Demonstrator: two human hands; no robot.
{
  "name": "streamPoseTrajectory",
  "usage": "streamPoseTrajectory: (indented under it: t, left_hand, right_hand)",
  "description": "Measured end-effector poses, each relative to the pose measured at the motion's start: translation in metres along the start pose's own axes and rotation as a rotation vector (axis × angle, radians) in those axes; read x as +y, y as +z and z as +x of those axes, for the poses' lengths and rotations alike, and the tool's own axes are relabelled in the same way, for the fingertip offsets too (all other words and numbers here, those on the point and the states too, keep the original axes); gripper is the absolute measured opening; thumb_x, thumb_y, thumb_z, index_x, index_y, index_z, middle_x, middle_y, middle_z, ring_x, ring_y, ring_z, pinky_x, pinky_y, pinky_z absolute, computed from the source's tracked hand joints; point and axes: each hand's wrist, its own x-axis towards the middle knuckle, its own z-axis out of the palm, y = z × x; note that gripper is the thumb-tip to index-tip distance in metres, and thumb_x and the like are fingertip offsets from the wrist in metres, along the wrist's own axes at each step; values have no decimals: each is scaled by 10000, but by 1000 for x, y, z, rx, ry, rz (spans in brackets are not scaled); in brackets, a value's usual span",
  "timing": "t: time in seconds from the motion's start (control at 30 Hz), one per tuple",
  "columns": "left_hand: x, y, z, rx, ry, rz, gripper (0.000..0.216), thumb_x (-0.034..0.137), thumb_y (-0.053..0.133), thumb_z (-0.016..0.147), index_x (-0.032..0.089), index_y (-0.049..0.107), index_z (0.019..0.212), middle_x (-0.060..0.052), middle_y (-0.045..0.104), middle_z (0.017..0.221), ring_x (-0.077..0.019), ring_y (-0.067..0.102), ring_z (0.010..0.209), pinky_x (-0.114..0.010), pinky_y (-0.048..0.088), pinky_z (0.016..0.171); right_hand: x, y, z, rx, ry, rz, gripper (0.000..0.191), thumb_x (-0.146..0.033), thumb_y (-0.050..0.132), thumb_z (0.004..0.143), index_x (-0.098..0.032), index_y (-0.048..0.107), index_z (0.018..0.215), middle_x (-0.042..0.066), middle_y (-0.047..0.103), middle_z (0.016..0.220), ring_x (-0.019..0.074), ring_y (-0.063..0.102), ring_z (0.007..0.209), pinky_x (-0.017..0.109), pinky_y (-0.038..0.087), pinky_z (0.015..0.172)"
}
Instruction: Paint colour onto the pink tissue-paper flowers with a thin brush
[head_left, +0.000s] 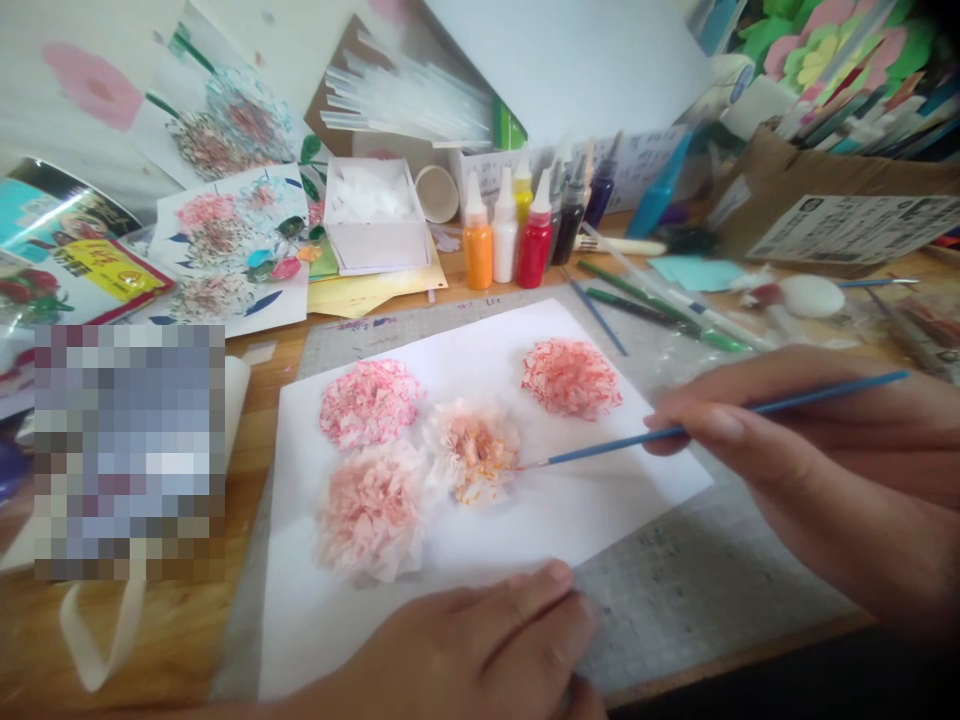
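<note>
- Right hand (810, 450): grip closed, fingers pinched around a thin blue paintbrush (720, 420); the brush tip touches the right edge of the pale orange tissue flower (474, 450).
- Left hand (480, 645): lies flat, fingers together, pressing the near edge of the white paper sheet (525, 520); it holds nothing.
- The sheet carries four crumpled, ruffled tissue flowers: one pink-red speckled at upper left (369, 402), one red-veined at upper right (571, 377), one soft pink at lower left (373, 510), and the orange-tinted one in the middle.
- The sheet rests on a grey gridded cutting mat (675, 590) on the wooden worktop (172, 640).
- Behind the sheet stand squeeze bottles with pointed nozzles: orange (477, 245), white (505, 240), red (535, 240), with darker ones beside them.
- White square box (379, 215) holds white tissue.
- Painted flower sheets (232, 250) lie to the left; a brown cardboard box (825, 190) at right bears a printed label, its text too small to read.
- Green pens (660, 315) lie past the mat.
</note>
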Motion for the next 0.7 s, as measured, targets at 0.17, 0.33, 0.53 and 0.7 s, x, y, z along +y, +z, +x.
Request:
streamPoseTrajectory:
  t: [0.17,0.33,0.53,0.7]
  left_hand:
    - [1,4,-1,82,19,18,326,264,387,1067,224,711,1061,75,755,1057,-65,720,965,-134,605,752]
    - [2,6,-6,57,-47,-41,405,346,341,1075,219,726,1047,48,759,1064,-59,732,874,-112,600,756]
    - [3,6,-8,72,-41,-21,376,322,363,1077,223,724,1039,69,763,1034,-44,726,893,-93,583,815]
    - [2,5,-9,60,-47,-22,375,329,361,1075,229,723,1058,73,759,1063,-44,727,909,-93,592,779]
  right_hand:
    - [1,2,1,-14,-50,-14,115,-454,679,922,-350,722,901,-107,757,824,73,701,706,123,523,574]
    - [1,0,0,-28,-81,-4,103,-433,663,938,-354,714,895,-123,749,834,42,697,714,77,514,606]
    - [-2,-1,-1,-12,9,-5,123,-480,673,920,-370,727,906,-112,757,860,67,710,765,107,511,589]
    - [-1,2,0,-14,-44,11,103,-458,674,925,-370,724,905,-117,746,817,56,689,697,102,517,600]
